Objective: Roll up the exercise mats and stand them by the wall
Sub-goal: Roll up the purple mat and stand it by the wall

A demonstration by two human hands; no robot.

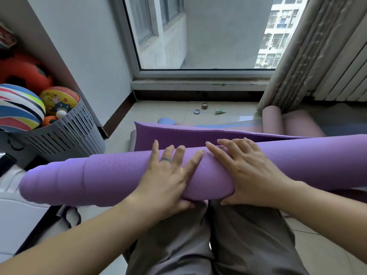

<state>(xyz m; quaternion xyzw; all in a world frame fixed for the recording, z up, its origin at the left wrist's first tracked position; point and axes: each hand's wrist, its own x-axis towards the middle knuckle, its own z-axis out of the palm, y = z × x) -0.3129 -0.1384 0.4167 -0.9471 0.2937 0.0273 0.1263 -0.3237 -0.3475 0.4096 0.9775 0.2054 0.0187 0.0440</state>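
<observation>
A purple exercise mat lies across my lap, mostly rolled into a thick tube whose left end is stepped and uneven. Its flat, unrolled tail stretches away toward the window. My left hand lies over the middle of the roll, fingers spread on top and thumb tucked under the near side. My right hand grips the roll just beside it in the same way. Two pink rolled mats lie on the floor at the right by the curtain. A blue mat's edge shows behind the purple tail.
A grey slatted basket full of balls stands at the left against the white wall. The curtain and a radiator fill the right. A small jar, its lid and a green scrap lie on the tiles below the window.
</observation>
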